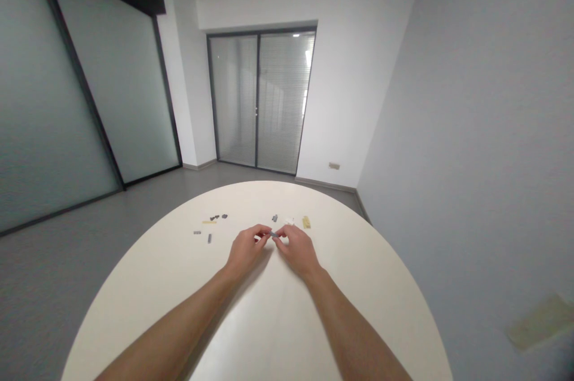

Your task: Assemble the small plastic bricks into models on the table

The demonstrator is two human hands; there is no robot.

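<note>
Between my two hands is a small grey piece (274,234), too small to name more exactly. My left hand (247,246) pinches its left end with thumb and forefinger. From the other side my right hand (296,247) grips it, also with thumb and fingertips. Both hands are close together just above the table. Right beyond them lies another small grey part (275,218). Some white bits (289,222) sit behind my right hand, partly hidden by it, and a yellow piece (307,222) is beside them.
A round white table (260,321) carries everything. At its left lie dark small parts (214,218), a dark round piece (225,216), a thin yellow strip (209,222) and two small grey blocks (210,238). Beyond the table stand a glass door (258,100) and walls.
</note>
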